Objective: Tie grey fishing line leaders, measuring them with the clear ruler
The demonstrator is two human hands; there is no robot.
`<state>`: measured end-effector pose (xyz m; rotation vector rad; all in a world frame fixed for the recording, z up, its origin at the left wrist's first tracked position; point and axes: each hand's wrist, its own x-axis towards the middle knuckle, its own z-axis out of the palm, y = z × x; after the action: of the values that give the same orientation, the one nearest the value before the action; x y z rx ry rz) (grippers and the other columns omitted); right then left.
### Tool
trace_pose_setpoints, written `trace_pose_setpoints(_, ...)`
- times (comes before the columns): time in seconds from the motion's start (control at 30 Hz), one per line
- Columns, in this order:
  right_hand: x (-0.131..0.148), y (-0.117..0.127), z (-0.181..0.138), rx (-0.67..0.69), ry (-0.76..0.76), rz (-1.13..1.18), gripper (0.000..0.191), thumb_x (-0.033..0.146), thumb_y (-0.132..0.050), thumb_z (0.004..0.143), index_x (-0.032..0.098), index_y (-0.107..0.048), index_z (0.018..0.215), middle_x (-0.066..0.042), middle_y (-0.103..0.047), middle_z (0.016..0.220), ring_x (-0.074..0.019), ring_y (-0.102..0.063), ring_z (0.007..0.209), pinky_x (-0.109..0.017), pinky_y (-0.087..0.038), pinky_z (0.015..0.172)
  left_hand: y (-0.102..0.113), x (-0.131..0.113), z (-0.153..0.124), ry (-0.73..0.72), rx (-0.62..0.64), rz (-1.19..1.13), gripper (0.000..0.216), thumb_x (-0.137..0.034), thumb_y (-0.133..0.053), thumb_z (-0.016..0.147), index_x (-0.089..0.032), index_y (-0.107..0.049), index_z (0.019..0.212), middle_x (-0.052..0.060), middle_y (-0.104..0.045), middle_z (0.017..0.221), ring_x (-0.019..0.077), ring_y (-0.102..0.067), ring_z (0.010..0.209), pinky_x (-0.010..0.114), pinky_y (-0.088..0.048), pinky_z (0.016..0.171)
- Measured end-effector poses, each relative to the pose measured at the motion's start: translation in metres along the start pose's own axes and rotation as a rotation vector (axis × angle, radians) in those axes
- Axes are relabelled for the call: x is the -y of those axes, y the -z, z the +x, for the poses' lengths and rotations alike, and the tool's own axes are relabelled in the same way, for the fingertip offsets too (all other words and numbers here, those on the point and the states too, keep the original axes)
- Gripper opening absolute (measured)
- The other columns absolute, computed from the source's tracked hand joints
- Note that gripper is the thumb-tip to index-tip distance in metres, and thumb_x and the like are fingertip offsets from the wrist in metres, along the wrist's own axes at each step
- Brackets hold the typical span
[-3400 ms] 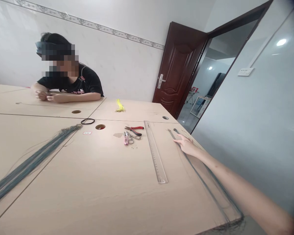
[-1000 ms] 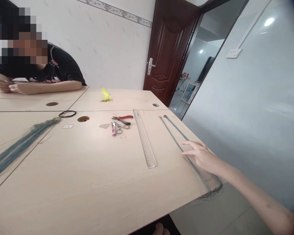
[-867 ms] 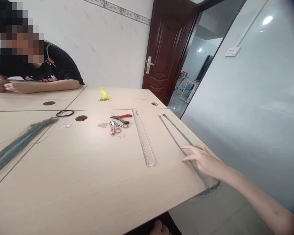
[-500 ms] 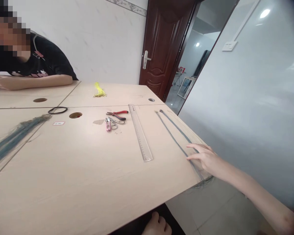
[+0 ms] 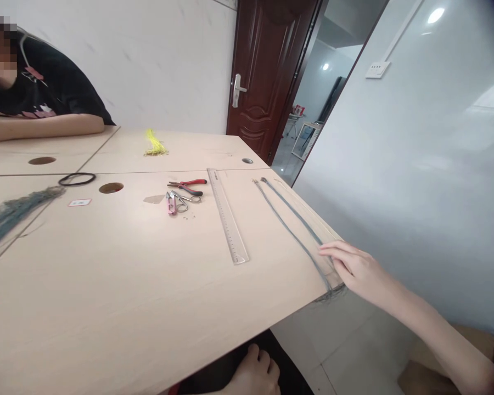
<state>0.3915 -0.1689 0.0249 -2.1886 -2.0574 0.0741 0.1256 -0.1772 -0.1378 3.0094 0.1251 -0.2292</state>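
Note:
My right hand point(image 5: 349, 266) reaches over the table's right edge, its fingers stretched out and close together. Its fingertips lie at a thick blue-grey cord bundle point(image 5: 292, 211), covering part of it; no clear grip shows. Left of that runs a thinner blue-grey cord bundle point(image 5: 286, 227). Loose dark thread ends point(image 5: 331, 294) hang at the table edge by the hand. Below the front edge, my left hand point(image 5: 257, 373) rests on my dark-clothed leg, fingers curled, with nothing visible in it.
A clear ruler point(image 5: 228, 219) lies left of the cords. Further left are red-handled pliers point(image 5: 191, 186), scissors point(image 5: 183, 203) and pink thread snips point(image 5: 171, 204). Yellow strands point(image 5: 154, 144), a black ring point(image 5: 77, 179) and a blue-green thread bundle point(image 5: 20, 214) lie beyond. A person point(image 5: 61, 88) leans on the table.
My right hand's fingers, spread apart over the cords before, have drawn together near the thicker bundle. The view has shifted slightly, showing more of my left hand.

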Motion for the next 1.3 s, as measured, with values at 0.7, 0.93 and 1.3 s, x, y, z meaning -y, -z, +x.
trace_pose_setpoints(0.7,0.028,-0.026,-0.052,-0.040,-0.208,0.067,0.016,0.033,-0.050,0.088,0.022,-0.060,0.084,-0.002,-0.068,0.088,-0.0146,-0.064,0.069,-0.027,-0.051,0.062,0.017,-0.008,-0.011,-0.017,0.026,0.053,0.026,-0.027,-0.057,0.090,-0.013,-0.067,0.108,0.012,-0.064,0.120,0.0265,-0.060,0.106,0.044,-0.046,0.086)
trace_pose_setpoints(0.93,0.026,-0.022,-0.053,-0.053,-0.160,0.055,0.025,0.028,-0.037,0.093,0.026,-0.061,0.099,-0.004,-0.064,0.094,-0.0135,-0.064,0.069,-0.025,-0.051,0.060,0.017,-0.009,-0.012,-0.023,0.003,0.038,0.030,-0.032,-0.057,0.089,-0.012,-0.068,0.109,0.014,-0.064,0.120,0.0278,-0.059,0.105,0.045,-0.045,0.086)
trace_pose_setpoints(1.3,-0.007,-0.027,-0.051,-0.151,-0.204,-0.122,0.040,0.009,-0.032,0.084,0.022,-0.068,0.095,-0.009,-0.057,0.104,-0.0202,-0.063,0.084,-0.030,-0.050,0.060,0.012,-0.008,-0.012,-0.019,-0.007,0.050,0.028,-0.030,-0.057,0.089,-0.013,-0.068,0.108,0.013,-0.064,0.118,0.0266,-0.059,0.104,0.043,-0.044,0.085)
